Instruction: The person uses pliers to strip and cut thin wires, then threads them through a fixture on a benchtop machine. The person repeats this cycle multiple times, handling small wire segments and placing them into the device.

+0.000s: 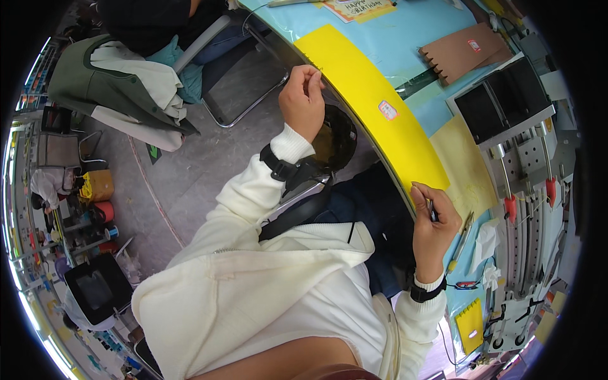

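A long yellow sheet (386, 136) with a small red-and-white label lies along the near edge of the light-blue table. My left hand (304, 101) is closed in a pinch beside its far left end, close to some fine dark marks on the sheet. What the left fingertips hold, if anything, is too small to make out. At the sheet's right end my right hand (436, 221) is closed, thumb and forefinger pressed together near the corner. A slim dark object shows between its fingers, its kind hidden.
Right of the sheet are a pale yellow paper (468, 168), a yellow-handled tool (460, 244) and a small yellow notched piece (470, 326). Farther back lie brown notched pieces (459, 54) beside a black-topped machine (503, 101). A chair (244, 82) stands left of the table.
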The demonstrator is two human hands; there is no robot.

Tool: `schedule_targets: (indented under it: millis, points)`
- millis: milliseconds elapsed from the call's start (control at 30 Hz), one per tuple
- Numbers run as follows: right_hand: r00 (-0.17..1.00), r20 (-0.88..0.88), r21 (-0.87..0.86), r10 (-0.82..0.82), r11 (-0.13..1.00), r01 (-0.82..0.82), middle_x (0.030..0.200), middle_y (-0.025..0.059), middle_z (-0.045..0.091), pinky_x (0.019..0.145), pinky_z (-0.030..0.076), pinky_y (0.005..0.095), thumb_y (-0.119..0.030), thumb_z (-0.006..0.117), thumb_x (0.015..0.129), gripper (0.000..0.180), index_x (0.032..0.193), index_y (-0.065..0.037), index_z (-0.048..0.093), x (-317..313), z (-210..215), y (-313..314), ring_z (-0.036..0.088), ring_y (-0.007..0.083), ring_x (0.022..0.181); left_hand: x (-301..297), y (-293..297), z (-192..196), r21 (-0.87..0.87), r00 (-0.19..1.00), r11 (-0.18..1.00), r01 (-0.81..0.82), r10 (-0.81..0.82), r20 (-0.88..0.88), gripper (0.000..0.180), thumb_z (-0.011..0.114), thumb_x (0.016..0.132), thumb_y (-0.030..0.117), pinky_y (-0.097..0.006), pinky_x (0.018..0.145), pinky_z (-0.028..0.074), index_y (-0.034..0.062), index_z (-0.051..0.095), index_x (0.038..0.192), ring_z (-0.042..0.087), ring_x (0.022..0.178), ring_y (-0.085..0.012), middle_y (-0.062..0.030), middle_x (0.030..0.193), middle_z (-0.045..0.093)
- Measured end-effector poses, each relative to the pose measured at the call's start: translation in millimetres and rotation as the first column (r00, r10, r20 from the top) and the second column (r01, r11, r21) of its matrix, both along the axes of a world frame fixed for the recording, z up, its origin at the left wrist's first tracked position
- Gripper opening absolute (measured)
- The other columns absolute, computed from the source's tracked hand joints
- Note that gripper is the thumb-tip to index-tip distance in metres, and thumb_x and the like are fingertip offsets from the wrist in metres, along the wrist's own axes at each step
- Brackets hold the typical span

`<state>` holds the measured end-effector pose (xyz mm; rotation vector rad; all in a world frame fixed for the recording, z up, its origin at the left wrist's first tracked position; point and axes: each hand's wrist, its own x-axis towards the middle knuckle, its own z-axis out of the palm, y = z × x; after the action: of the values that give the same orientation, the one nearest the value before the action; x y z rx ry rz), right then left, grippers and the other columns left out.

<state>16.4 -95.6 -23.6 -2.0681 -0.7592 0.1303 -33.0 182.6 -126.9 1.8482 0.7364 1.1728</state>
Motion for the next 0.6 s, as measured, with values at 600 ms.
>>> schedule_targets:
  millis: [600]
  points:
    - [0.999, -0.041, 0.225, 0.000, 0.974, 0.009, 0.067, 0.0034, 0.052, 0.058, 0.035, 0.0254, 0.005, 0.076, 0.080, 0.014, 0.093, 0.001, 0.073, -3, -4, 5, 0.046, 0.0123, 0.063, -12, -2, 22, 0.136, 0.986, 0.987, -0.085, 0.103, -0.131, 0.014, 0.068, 0.094, 0.013, -0.025, 0.063, 0.046, 0.0022, 0.060, 0.100, 0.058, 0.070, -0.0125, -0.0066, 0.082, 0.062]
